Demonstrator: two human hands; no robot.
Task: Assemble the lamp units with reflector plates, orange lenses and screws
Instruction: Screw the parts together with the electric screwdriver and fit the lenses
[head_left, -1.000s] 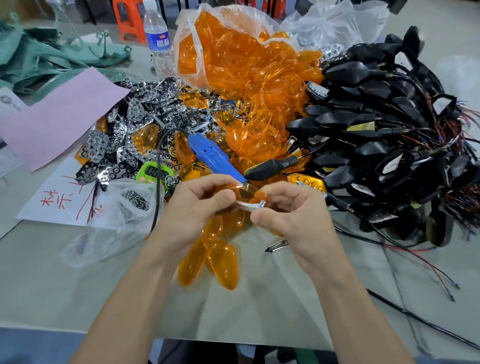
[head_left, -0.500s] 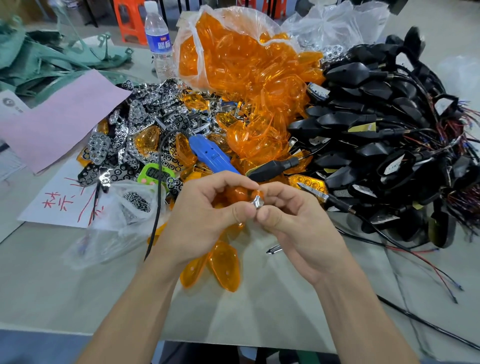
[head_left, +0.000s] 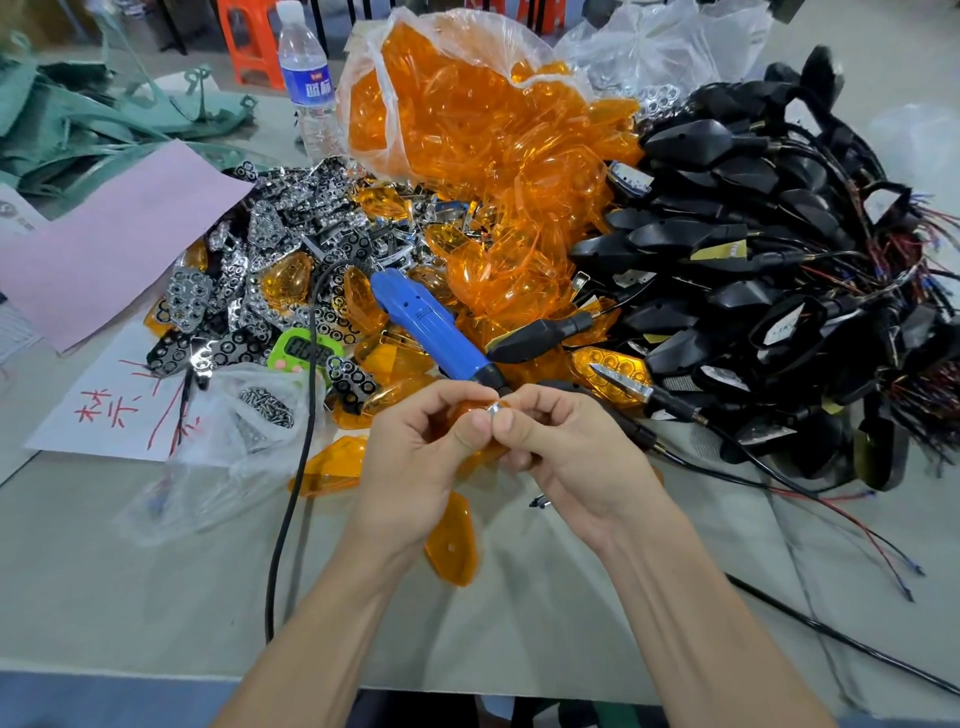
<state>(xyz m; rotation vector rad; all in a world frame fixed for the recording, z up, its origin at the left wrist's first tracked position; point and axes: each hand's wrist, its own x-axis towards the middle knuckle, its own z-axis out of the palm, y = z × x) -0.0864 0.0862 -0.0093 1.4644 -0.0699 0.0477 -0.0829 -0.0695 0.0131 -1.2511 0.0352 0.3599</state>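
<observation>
Lamp housings (head_left: 753, 291) — black, with trailing wires — form the biggest heap, filling the right side of the table (head_left: 130, 597). Next in bulk is the clear bag of orange lenses (head_left: 467, 114) at the top centre, spilling down toward the middle. Left of it lies the pile of shiny reflector plates (head_left: 270, 260), partly on a pink sheet (head_left: 104, 244). A blue electric screwdriver (head_left: 431, 327) rests across the centre, its tip just above the hands and its black cord running down toward the table edge. A small clear bag of screws (head_left: 265, 408) sits at the left, beside a green timer (head_left: 304, 353). The left hand (head_left: 421, 467) and right hand (head_left: 576, 457) meet at mid-table, thumbs and forefingers pinched together on 1 orange lens (head_left: 480, 449) with a small silver piece (head_left: 493, 408) showing at its top. 2 loose lenses lie just beneath the left hand.
</observation>
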